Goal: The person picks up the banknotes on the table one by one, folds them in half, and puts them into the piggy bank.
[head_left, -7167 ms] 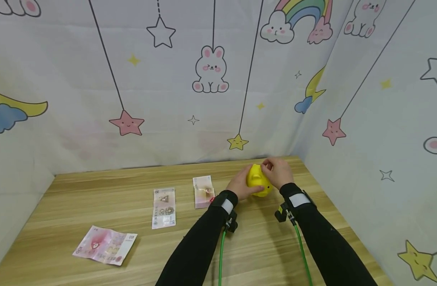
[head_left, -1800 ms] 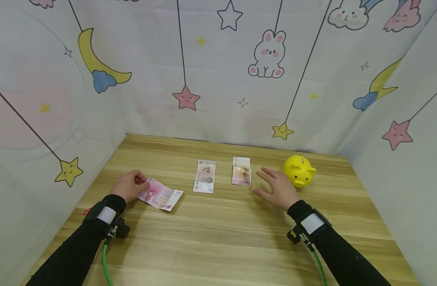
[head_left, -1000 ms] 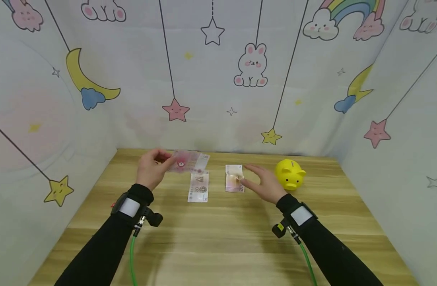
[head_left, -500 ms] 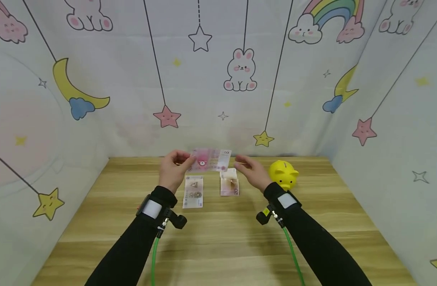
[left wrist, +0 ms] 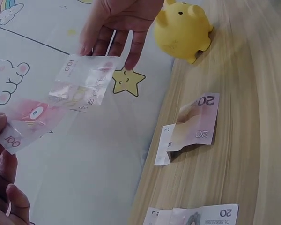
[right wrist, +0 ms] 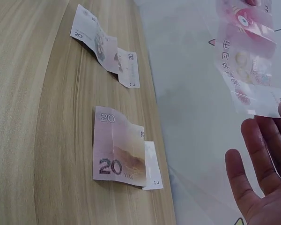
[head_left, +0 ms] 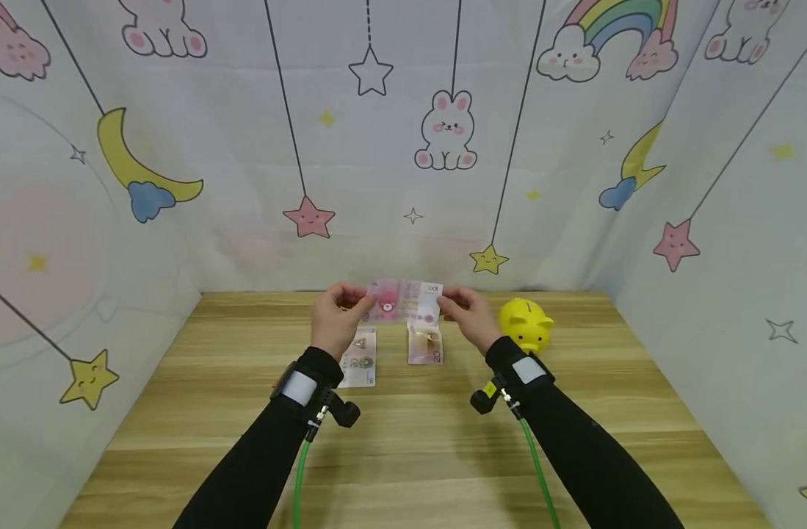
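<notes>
A pink 100 practice banknote (head_left: 410, 301) is held up above the table, stretched between both hands. My left hand (head_left: 337, 321) pinches its left end between thumb and fingers. At the white right end, my right hand (head_left: 472, 317) pinches the edge, thumb in front and fingers behind, as the right wrist view shows. Below the raised note lies a creased 20 banknote (head_left: 426, 350), its far part overlapped by the held note. A second 20 banknote (head_left: 360, 367) lies to its left, partly hidden by my left hand. Both are bent up off the wood in places.
A yellow piggy bank (head_left: 525, 325) with a slot on top stands just right of my right hand, near the back edge of the wooden table (head_left: 416, 455). White cartoon-printed cloth walls rise behind and at both sides. Green cables (head_left: 538, 470) trail from the wrists.
Both hands were at the piggy bank earlier. My left hand then picked the 100 banknote off the table's left side, lifting it rightward. Now my right hand has taken its other end.
</notes>
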`<state>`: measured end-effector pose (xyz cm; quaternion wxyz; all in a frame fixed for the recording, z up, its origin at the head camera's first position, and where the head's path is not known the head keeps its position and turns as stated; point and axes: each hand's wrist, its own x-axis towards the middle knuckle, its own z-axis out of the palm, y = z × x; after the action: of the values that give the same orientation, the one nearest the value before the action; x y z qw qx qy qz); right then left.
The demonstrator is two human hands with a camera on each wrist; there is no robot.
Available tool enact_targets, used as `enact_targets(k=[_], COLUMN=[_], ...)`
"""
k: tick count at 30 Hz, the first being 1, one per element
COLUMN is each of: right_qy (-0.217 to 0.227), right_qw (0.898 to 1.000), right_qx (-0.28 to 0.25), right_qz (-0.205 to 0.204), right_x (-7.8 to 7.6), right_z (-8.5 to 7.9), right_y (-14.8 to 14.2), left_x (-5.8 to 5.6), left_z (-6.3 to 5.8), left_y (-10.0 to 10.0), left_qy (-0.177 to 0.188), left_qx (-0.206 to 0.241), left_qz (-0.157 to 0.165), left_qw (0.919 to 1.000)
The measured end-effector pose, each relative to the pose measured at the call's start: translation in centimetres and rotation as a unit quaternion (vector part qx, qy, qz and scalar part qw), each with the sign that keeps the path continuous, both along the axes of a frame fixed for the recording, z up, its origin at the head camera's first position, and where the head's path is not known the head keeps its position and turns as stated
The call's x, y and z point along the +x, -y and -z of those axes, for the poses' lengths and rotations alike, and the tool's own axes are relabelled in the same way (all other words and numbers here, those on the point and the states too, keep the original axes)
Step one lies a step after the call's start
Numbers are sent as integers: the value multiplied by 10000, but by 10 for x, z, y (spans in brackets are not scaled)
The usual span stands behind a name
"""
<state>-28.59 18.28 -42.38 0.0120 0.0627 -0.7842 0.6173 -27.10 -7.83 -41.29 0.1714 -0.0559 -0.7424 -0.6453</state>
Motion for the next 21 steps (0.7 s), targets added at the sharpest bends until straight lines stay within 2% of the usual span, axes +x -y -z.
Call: enact_targets(k=[9,17,21], right_qy=[-256,-567,-671], right_qw=[9992,9958,9954], right_qx=[280,689,676], right_qz=[152,181,117], right_x=[1,6,7], right_z=[-1,-7,-9], right_y=[3,13,19], left_x=[-2,-3,-2], left_z=[9,10,11], left_y=[-10,-23,-27], left_qy=[-101,-197,-146], left_qx=[-190,-254,-356], left_qz=[-337,-304,-278], left_qw=[9992,9990,9989])
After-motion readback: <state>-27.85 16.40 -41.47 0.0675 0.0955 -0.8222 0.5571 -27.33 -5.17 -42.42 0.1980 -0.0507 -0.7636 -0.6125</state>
